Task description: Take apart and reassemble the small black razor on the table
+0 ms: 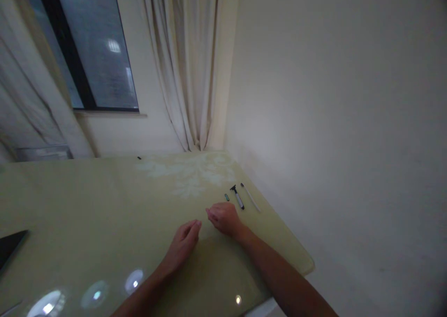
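My left hand [184, 240] rests on the table with its fingers curled together, and nothing shows in it. Just to its right, my right hand [224, 218] is closed in a loose fist, also with nothing showing. The two hands are close but apart. Beyond the right hand lies a razor [238, 198] with a dark head and a grey and black handle. Left of the razor is a small dark, greenish piece [226, 197], too small to name. A white toothbrush [251, 198] with a dark head lies to the razor's right.
The glossy pale table [104, 205] meets a plain wall [331, 121] on the right. Curtains [188, 65] and a window [94, 42] are behind it. A black flat object [12, 247] lies at the left edge, and a tiny dark item [139, 158] at the back.
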`<act>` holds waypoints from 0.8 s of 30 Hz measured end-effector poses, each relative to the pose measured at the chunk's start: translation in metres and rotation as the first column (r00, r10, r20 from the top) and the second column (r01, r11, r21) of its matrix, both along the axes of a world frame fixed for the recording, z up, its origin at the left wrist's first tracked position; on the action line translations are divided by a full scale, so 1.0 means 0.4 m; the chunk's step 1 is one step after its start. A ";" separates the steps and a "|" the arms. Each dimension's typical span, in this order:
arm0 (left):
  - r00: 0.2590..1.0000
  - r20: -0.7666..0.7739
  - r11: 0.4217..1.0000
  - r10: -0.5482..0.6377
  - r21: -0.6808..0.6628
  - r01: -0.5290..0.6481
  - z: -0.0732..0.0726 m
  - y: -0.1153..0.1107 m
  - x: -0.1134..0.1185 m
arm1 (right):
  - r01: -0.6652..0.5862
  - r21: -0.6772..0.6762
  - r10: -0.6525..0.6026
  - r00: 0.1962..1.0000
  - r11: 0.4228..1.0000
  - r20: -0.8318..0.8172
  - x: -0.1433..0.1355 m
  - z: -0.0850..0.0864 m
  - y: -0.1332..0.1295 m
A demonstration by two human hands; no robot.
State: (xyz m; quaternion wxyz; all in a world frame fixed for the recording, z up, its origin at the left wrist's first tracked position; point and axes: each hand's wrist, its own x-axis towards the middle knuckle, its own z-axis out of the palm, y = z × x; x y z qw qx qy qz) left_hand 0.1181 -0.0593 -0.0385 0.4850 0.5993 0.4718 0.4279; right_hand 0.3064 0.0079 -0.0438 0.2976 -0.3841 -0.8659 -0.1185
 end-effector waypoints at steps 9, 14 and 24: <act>0.972 0.166 0.984 0.165 0.034 -0.173 0.038 0.036 -0.029 | -0.174 0.109 0.163 0.981 0.979 0.104 -0.075 0.018 0.009; 0.909 0.302 0.943 0.288 0.079 -0.325 0.046 0.071 -0.077 | -0.217 0.034 0.217 0.976 0.976 -0.003 -0.201 0.018 0.017; 0.911 0.359 0.974 0.204 0.018 -0.225 0.057 0.069 -0.072 | -0.421 -0.355 0.291 0.884 0.835 -0.365 -0.205 0.006 -0.058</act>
